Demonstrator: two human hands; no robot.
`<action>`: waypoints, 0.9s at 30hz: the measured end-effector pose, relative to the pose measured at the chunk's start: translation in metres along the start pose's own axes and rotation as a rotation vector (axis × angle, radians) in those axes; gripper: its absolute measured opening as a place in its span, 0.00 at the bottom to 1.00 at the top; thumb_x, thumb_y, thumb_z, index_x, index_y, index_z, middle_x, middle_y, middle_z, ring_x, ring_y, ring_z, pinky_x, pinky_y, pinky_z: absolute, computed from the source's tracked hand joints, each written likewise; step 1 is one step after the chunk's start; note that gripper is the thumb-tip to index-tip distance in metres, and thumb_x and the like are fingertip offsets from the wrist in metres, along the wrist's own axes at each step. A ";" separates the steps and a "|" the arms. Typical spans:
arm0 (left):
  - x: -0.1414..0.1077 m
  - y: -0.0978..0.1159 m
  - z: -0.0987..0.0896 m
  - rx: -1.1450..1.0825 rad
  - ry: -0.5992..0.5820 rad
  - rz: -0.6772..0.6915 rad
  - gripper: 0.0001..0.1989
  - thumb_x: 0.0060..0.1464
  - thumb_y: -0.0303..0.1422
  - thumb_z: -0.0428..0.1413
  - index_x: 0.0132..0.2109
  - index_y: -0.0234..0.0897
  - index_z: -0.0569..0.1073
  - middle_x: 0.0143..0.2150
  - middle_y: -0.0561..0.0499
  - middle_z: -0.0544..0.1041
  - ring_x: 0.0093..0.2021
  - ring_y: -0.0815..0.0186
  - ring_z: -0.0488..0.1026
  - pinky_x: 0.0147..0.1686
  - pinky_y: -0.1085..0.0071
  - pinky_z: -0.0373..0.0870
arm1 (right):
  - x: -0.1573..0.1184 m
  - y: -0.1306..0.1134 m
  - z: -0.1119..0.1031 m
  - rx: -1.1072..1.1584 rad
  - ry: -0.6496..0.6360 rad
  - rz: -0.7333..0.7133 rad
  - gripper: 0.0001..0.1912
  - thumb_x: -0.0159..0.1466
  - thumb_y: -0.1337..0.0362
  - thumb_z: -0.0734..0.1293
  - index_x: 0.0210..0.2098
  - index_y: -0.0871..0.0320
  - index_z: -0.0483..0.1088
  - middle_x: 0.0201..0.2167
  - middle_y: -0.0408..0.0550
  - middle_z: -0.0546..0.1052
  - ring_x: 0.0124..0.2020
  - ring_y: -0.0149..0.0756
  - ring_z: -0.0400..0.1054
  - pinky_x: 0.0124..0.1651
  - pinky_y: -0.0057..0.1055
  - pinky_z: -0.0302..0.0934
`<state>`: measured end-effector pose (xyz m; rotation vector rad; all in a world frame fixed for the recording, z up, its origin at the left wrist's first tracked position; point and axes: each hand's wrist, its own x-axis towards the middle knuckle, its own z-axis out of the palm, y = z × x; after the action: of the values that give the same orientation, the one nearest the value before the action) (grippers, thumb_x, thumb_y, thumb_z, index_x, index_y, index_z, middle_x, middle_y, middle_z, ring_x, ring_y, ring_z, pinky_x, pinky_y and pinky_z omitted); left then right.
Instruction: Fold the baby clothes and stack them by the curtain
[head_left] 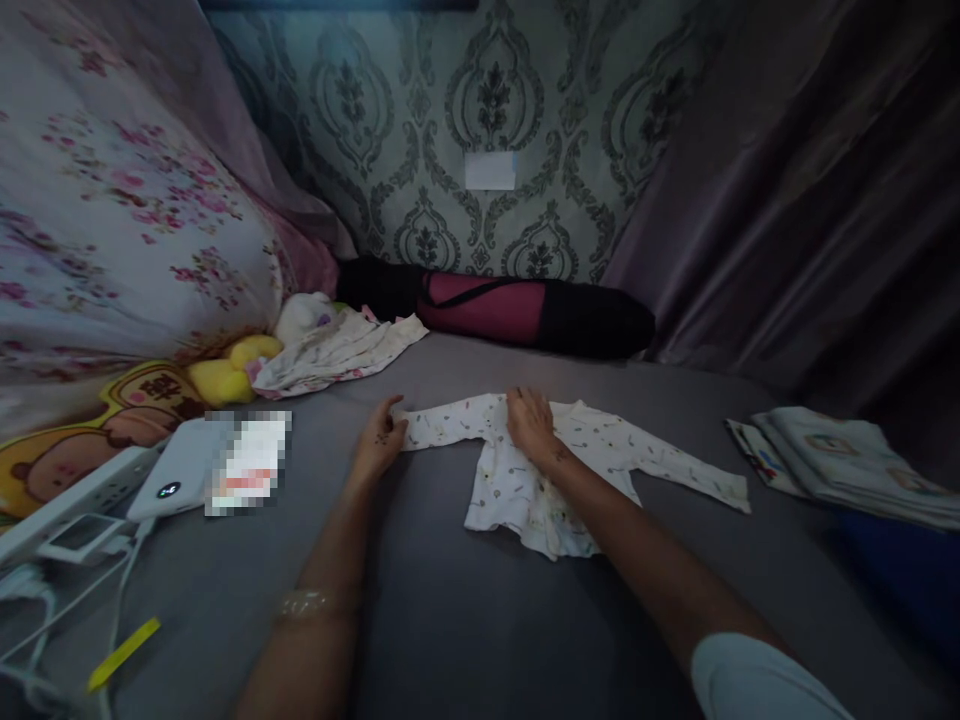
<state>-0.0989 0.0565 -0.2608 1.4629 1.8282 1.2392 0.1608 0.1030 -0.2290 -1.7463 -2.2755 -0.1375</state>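
Observation:
A small white long-sleeved shirt [517, 480] with a scattered print lies spread on the grey sheet, its sleeves reaching out to both sides. My left hand [382, 435] is at the cuff of the left-hand sleeve, thumb and fingers apart around the cuff's end; whether it pinches the fabric is hard to tell. My right hand [531, 425] rests on the shirt near the collar and shoulder, fingers bent down against the cloth. The shirt's lower part is rumpled, and my right forearm covers some of it.
Folded cloths [847, 460] lie at the right. At the left are a power strip [90, 500], a white power bank [180, 465], cables, a yellow strip [124, 655] and plush toys [232, 370]. Behind lie a crumpled printed cloth [337, 350] and a long black-and-red bag [487, 308].

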 end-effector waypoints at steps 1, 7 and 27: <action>-0.001 0.001 -0.001 0.060 -0.009 0.035 0.22 0.49 0.33 0.50 0.53 0.37 0.71 0.24 0.55 0.66 0.26 0.66 0.67 0.29 0.72 0.64 | -0.002 -0.003 0.002 0.024 -0.036 -0.059 0.16 0.67 0.68 0.54 0.49 0.63 0.69 0.51 0.59 0.71 0.55 0.43 0.61 0.57 0.36 0.51; -0.004 0.001 0.001 0.261 0.004 0.156 0.15 0.52 0.29 0.47 0.43 0.35 0.75 0.41 0.44 0.73 0.41 0.60 0.71 0.44 0.66 0.67 | -0.006 -0.003 0.022 0.111 -0.219 -0.077 0.30 0.70 0.56 0.47 0.65 0.67 0.53 0.67 0.55 0.54 0.67 0.43 0.43 0.66 0.39 0.36; 0.061 -0.023 0.006 0.555 -0.111 0.379 0.22 0.49 0.23 0.46 0.52 0.31 0.69 0.45 0.42 0.67 0.46 0.59 0.66 0.50 0.64 0.64 | -0.010 -0.003 0.029 0.092 -0.149 -0.087 0.28 0.70 0.52 0.48 0.66 0.52 0.51 0.68 0.51 0.52 0.68 0.44 0.41 0.66 0.43 0.34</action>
<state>-0.1247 0.1155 -0.2737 2.2122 1.9697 0.8036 0.1561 0.0993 -0.2593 -1.6628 -2.4222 0.0816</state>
